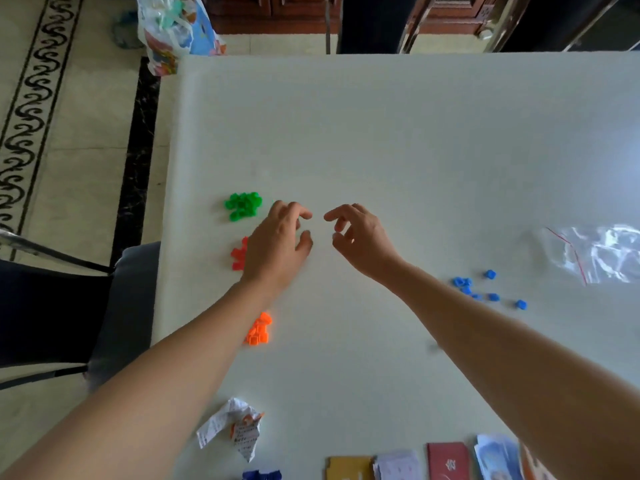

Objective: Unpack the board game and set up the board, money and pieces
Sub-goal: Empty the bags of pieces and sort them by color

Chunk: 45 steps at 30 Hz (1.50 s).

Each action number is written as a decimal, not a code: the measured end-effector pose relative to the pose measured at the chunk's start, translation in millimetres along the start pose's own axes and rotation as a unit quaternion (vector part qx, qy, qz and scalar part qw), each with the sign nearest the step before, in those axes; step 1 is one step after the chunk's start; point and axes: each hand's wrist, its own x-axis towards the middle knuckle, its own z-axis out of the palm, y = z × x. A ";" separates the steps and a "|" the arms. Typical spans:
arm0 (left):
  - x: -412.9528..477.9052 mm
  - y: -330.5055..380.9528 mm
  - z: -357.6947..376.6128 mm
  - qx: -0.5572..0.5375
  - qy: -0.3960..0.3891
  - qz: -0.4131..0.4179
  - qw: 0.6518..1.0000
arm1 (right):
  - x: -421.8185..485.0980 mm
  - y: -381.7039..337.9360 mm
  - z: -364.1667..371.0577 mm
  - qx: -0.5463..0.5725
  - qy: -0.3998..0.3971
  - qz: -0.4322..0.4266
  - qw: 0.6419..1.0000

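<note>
A clear zip bag (602, 252) is laid flat at the right of the white table (381, 133); its contents cannot be told. Small plastic pieces are sorted by colour: blue pieces (464, 284) scattered just left of the bag, green pieces (243, 206) piled left, red pieces (239, 256) half hidden by the left hand (277, 244), orange pieces (259, 329) nearer. Between the piles, both hands are held above mid-table. The left hand's fingers are loosely curled and nothing is held. Whether the right hand (360, 239) pinches anything cannot be told. Card stacks (446, 460) and crumpled paper (230, 427) are seen at the near edge. Colourful items are held in a plastic bag (173, 29) on the far-left floor.
</note>
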 end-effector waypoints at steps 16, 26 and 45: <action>-88.5 172.6 137.7 0.056 -0.267 0.028 0.962 | -149.2 164.2 -154.2 -0.124 -0.047 0.129 0.983; -77.5 176.5 141.9 -0.069 -0.106 -0.149 0.981 | -136.2 175.1 -145.5 -0.111 -0.027 0.060 0.992; -46.1 201.5 158.1 0.078 -0.190 -0.078 0.975 | -116.0 191.1 -157.4 -0.062 -0.017 0.118 0.991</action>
